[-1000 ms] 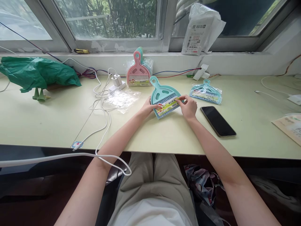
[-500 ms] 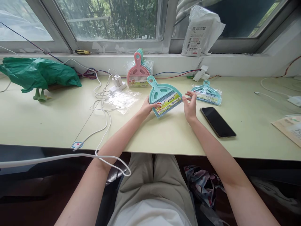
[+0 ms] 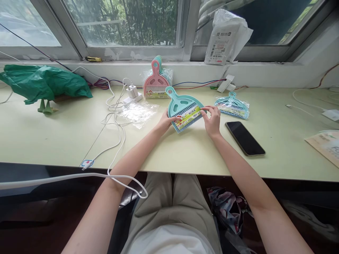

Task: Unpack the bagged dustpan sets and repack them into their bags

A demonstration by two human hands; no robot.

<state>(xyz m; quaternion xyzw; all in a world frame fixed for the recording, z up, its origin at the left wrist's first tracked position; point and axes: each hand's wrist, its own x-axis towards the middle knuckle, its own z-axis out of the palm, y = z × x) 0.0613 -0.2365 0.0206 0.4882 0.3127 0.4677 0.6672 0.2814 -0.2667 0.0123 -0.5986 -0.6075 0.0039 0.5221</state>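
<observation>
A turquoise dustpan and brush set (image 3: 182, 102) with a yellow-green paper label (image 3: 188, 117) is held tilted above the table. My left hand (image 3: 166, 121) grips its lower left corner, the thumb lying over the label. At the other side, my right hand (image 3: 212, 119) pinches the right corner, fingers and thumb closed by the label's end. Behind it stand several stacked sets in clear wrap, a pink dustpan (image 3: 155, 79) in front. To the right lies another turquoise set (image 3: 232, 105) in clear plastic.
A black phone (image 3: 245, 138) lies right of my hands. Crumpled clear film (image 3: 139, 112), white cables (image 3: 120, 141) and a charger (image 3: 132, 91) are on the left, beyond them a green plastic bag (image 3: 45, 83). A white parcel bag (image 3: 225, 38) stands on the sill near a yellow cutter (image 3: 93, 59).
My right hand has moved slightly left, and its raised fingers have closed onto the right corner of the dustpan set. The left hand keeps its grip.
</observation>
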